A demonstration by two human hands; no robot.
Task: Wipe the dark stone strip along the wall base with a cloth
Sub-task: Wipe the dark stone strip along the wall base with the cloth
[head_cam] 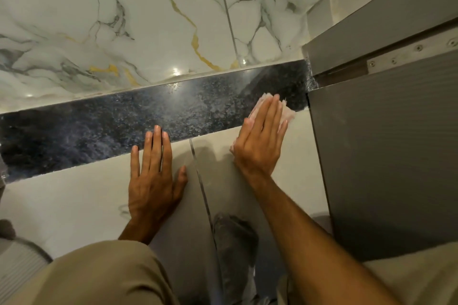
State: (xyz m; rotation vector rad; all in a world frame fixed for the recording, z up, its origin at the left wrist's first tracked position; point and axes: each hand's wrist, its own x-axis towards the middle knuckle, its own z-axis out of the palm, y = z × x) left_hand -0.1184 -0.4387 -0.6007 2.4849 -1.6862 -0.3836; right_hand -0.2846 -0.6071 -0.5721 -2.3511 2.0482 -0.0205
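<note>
A dark speckled stone strip runs along the base of the white marble wall, from the left edge to the grey panel at the right. My right hand lies flat on a pale pink cloth, pressing it down at the strip's right end, partly on the strip and partly on the floor tile. Most of the cloth is hidden under the palm. My left hand rests flat on the light floor tile with fingers spread, its fingertips just touching the strip's near edge.
A grey ribbed panel with a metal rail and screws closes off the right side. The light floor tiles have a dark joint between my hands. My knees in beige trousers fill the bottom.
</note>
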